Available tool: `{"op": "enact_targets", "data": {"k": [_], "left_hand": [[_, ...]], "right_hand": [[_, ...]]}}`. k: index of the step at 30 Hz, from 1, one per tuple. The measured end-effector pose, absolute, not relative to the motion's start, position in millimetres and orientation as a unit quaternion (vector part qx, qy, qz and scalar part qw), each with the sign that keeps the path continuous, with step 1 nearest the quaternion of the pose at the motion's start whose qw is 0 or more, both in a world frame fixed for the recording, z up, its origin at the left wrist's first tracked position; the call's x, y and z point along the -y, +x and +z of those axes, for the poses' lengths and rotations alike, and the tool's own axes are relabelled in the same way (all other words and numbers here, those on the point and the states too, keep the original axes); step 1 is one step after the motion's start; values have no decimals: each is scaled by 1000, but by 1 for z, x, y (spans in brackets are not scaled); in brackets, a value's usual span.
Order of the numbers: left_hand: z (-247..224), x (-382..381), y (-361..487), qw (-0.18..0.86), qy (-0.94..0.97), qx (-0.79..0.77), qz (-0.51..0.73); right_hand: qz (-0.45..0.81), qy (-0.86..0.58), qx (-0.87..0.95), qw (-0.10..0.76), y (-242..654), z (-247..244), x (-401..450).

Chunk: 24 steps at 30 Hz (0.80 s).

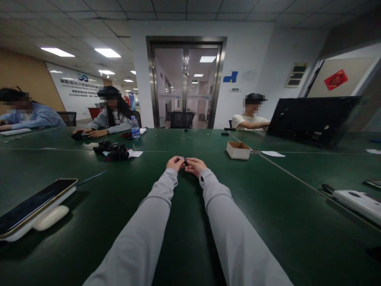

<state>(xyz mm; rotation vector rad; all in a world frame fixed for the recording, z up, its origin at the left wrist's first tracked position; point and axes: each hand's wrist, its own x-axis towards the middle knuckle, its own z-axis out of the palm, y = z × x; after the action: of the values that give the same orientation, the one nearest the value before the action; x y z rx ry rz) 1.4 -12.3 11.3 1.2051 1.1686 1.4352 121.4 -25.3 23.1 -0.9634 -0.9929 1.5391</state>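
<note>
My two arms, in light grey sleeves, reach forward over the green tabletop (184, 190). At their ends a small black object (185, 162) sits between my hands, too small to name. My left hand (174, 163) is closed, with its fingertips pinching the object's left side, where a small silvery patch (179, 158) shows. My right hand (195, 165) is also closed, its fingers curled onto the right side of the same object. Most of the object is hidden by my fingers.
A small open box (238, 153) stands right of my hands. Black gear (113, 151) and a water bottle (135, 128) are on the left, and a phone (35, 206) lies nearer. A big black screen (312, 119) stands at right. Three people sit around the table.
</note>
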Motion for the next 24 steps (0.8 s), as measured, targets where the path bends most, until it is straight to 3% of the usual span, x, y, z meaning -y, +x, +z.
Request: {"op": "enact_targets", "data": {"k": [17,24], "left_hand": [[-1,7,-11,451,539,-440,559],[1,7,-11,408,548,-476,554]], "right_hand": [[627,-368,416,547,132,18,26],[620,-360,414,561,133,17,24]]}}
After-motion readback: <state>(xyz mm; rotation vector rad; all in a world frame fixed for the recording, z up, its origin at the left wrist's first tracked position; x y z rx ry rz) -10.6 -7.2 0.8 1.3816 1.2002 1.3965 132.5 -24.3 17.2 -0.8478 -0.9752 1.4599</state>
